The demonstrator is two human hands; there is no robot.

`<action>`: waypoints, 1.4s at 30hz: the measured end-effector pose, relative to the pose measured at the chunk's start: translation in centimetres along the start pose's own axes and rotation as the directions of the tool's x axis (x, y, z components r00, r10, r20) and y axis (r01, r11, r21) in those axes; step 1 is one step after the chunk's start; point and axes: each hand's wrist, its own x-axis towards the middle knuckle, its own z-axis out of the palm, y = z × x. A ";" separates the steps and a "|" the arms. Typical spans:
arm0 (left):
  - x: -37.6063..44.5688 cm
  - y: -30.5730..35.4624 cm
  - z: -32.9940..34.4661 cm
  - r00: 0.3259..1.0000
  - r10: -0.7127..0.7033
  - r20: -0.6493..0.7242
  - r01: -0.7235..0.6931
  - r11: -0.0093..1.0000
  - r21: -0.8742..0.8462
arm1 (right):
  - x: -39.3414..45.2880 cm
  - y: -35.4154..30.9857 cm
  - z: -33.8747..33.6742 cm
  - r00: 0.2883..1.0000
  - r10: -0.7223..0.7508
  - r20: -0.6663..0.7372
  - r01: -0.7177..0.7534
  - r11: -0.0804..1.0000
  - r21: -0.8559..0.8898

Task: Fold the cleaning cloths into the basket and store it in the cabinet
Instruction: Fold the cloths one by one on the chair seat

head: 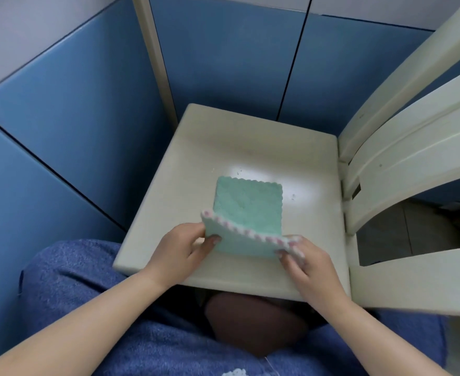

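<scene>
— So, where is the mint-green fluffy square cleaning cloth with the pink scalloped trim (pixel 246 206) lying?

— Its far half is lying flat on the cream wooden chair seat (pixel 223 147), near the middle, and its near edge is being lifted off the seat and curled upward.

— Who is lifting it?

— Both hands are. The left hand (pixel 181 249) is pinching the near left corner, thumb on top and fingers curled behind the cloth. The right hand (pixel 309 263) is pinching the near right corner the same way, fingertips closed on the trim.

— And around the seat?

— The cream slatted chair back (pixel 413 147) is standing to the right, and blue wall panels (pixel 69 126) are running behind and to the left. The person is kneeling or sitting close, with a blue-purple towelling fabric (pixel 88 299) covering the lap below the seat's front edge. A small pale scrap (pixel 234 373) is showing at the bottom edge; what it is cannot be told.
</scene>
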 end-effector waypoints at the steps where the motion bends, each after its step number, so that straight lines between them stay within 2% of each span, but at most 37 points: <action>1: 0.5 0.5 0.1 0.994 -0.101 -0.030 0.097 0.988 -0.117 | 0.6 -0.5 -0.1 0.998 0.056 -0.037 -0.054 0.997 0.052; 2: 1.1 1.0 0.3 0.985 -0.160 -0.064 0.145 0.970 -0.193 | 1.4 -0.9 -0.1 0.992 0.111 -0.058 -0.105 0.991 0.088; 4: 2.3 1.6 0.6 0.972 -0.201 -0.124 0.174 0.964 -0.201 | 2.9 -1.2 -0.1 0.971 0.232 -0.054 -0.223 0.967 0.126; 8: 4.4 1.9 1.0 0.945 -0.321 -0.065 0.306 0.936 -0.171 | 5.3 -0.2 0.0 0.911 0.412 0.010 -0.409 0.902 0.140; 15: 6.2 1.2 1.5 0.903 -0.426 -0.055 0.419 0.902 -0.100 | 7.4 0.6 -0.1 0.865 0.499 0.053 -0.502 0.862 0.074; 21: 7.6 1.4 1.3 0.861 -0.507 -0.027 0.507 0.862 -0.016 | 8.5 1.3 0.1 0.796 0.596 0.107 -0.605 0.788 0.113; 27: 8.3 1.7 1.0 0.824 -0.565 0.047 0.565 0.825 0.011 | 9.1 1.3 0.1 0.774 0.622 0.118 -0.633 0.767 0.103; 29: 8.4 1.7 0.7 0.804 -0.586 0.103 0.594 0.801 -0.075 | 9.1 1.3 -0.1 0.755 0.641 0.136 -0.655 0.738 0.163; 32: 8.2 1.7 -0.4 0.747 -0.629 0.216 0.664 0.687 -0.295 | 9.0 1.0 -1.4 0.738 0.666 0.105 -0.667 0.697 0.262; 33: 8.1 1.5 -0.9 0.759 -0.627 0.176 0.650 0.709 -0.276 | 9.0 1.1 -1.8 0.749 0.661 0.045 -0.649 0.719 0.249; 34: 8.1 1.3 -1.3 0.797 -0.600 0.073 0.602 0.779 -0.174 | 9.1 1.1 -2.3 0.772 0.635 -0.032 -0.615 0.758 0.216; 36: 8.2 1.5 -1.6 0.888 -0.439 -0.135 0.451 0.890 0.073 | 9.2 0.9 -2.4 0.843 0.512 -0.164 -0.499 0.859 0.115; 37: 8.4 2.0 -1.3 0.923 -0.338 -0.182 0.364 0.923 0.129 | 9.4 0.5 -2.0 0.887 0.423 -0.185 -0.427 0.904 0.017; 38: 8.7 2.7 -0.8 0.950 -0.241 -0.197 0.273 0.949 0.158 | 9.6 -0.1 -1.4 0.929 0.332 -0.162 -0.352 0.928 -0.119; 40: 9.6 3.9 0.8 0.986 -0.084 -0.145 0.124 0.947 0.298 | 10.1 -1.5 0.4 0.972 0.233 -0.021 -0.224 0.900 -0.373; 42: 10.1 4.5 2.9 0.997 -0.071 -0.015 0.070 0.878 0.474 | 10.5 -2.3 2.3 0.964 0.246 0.099 -0.166 0.851 -0.499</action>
